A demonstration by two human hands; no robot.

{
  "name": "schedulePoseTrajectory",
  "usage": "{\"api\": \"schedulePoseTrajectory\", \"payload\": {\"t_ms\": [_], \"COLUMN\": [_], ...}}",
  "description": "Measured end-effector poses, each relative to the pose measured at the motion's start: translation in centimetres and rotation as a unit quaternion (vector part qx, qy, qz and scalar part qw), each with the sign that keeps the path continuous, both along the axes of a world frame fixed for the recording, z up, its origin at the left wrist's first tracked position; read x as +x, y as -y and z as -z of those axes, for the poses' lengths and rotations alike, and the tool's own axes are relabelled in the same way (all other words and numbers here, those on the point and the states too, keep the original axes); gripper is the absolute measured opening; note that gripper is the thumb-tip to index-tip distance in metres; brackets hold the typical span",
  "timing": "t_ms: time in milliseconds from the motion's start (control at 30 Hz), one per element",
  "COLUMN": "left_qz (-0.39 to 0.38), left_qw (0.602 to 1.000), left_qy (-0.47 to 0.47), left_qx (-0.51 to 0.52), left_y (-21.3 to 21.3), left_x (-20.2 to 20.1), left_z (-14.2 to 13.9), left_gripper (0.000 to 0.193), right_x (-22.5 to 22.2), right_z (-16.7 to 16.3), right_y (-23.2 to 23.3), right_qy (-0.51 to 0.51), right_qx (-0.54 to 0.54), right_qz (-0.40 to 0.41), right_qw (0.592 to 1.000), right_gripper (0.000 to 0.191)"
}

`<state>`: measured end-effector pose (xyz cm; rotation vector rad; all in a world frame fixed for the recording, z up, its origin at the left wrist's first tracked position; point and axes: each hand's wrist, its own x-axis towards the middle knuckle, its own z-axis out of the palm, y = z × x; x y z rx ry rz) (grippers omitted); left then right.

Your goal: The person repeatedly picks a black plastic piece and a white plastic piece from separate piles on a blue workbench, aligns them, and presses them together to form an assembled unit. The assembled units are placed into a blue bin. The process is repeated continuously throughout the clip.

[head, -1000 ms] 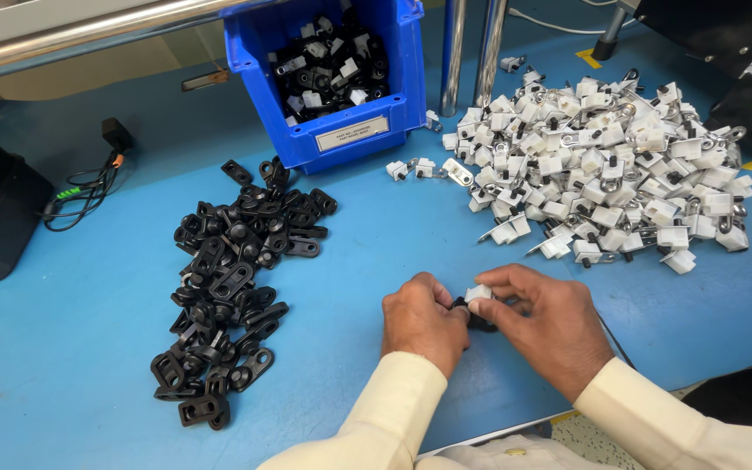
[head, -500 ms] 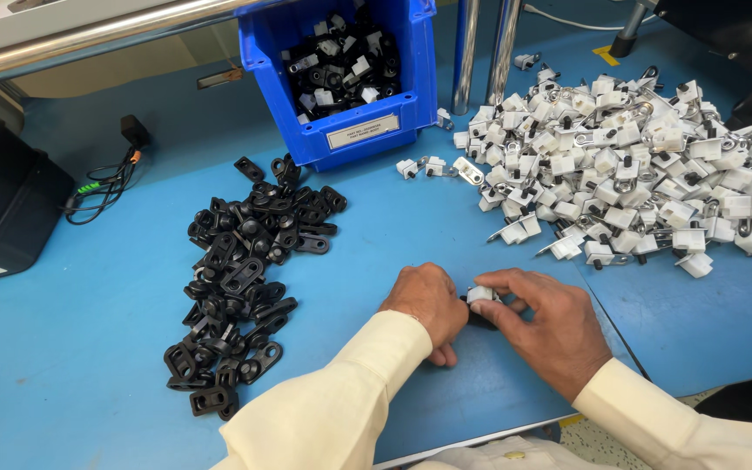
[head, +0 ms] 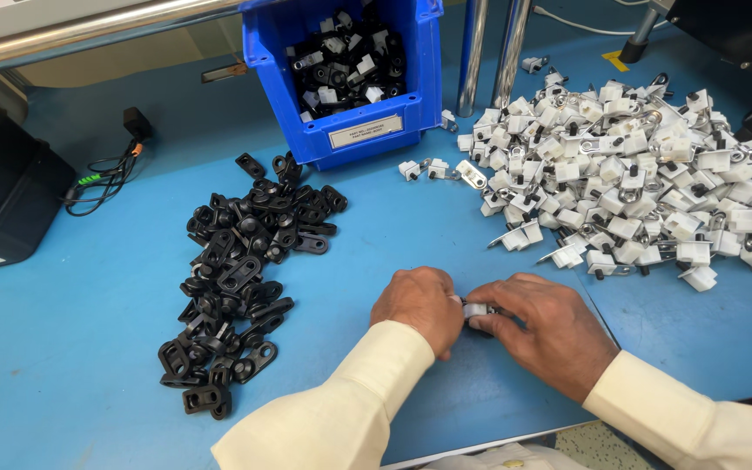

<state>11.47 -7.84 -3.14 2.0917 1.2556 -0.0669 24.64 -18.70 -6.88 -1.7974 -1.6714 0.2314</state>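
Head view, looking down at blue table [head: 63, 348].

Left hand [head: 418, 305] and right hand [head: 543, 329] meeting at lower centre of frame, fingers curled and pressed together on one small white clip [head: 476, 310]; something dark beneath it, too hidden to make out. Clip held just above the table surface, between both sets of fingertips.

Progress, as a judgement: blue bin [head: 345, 74] at top centre partly filled with mixed black-and-white pieces, probably finished ones. Much left: large heap of white clips [head: 637, 174] at upper right, sizeable pile of black brackets [head: 241, 278] at centre left. Looks far from finished.

Surroundings: a few stray white clips [head: 433, 168] between bin and heap. Two metal posts [head: 491, 48] upright behind, just right of the bin. Black box [head: 2, 187] at left edge, with a cable bundle [head: 106, 170] beside it. Dark equipment at upper right corner, unclear.

Obstructions: none between hands and either pile; both within easy reach. Posts partly screening the route from heap to bin.
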Motion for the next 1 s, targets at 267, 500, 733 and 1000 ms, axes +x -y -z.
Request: {"api": "schedulePoseTrajectory", "payload": {"t_ms": [267,500,733,1000], "left_qz": [-0.038,-0.145,-0.132,-0.151], "left_qw": [0.998,0.957,0.963,0.945], "left_qy": [0.043,0.162,0.145,0.18], "left_qx": [0.034,-0.193,-0.188,-0.229], "left_y": [2.1,3.4,2.1,2.1], "left_x": [-1.0,-1.7,-0.9,-0.9], "left_z": [0.8,0.8,1.4,1.7], "left_gripper": [0.018,0.033,0.04,0.026], "right_x": [0.0,1.4,2.7,2.3], "right_z": [-1.7,-0.4,2.0,1.7], "right_y": [-1.9,-2.2,-2.7,-3.0], "right_qy": [-0.113,-0.21,-0.255,-0.269], "right_qx": [-0.212,-0.187,-0.18,-0.192], "right_qz": [0.092,0.073,0.073,0.066], "right_qw": [0.966,0.957,0.947,0.942], "right_gripper": [0.035,0.03,0.028,0.026]}}
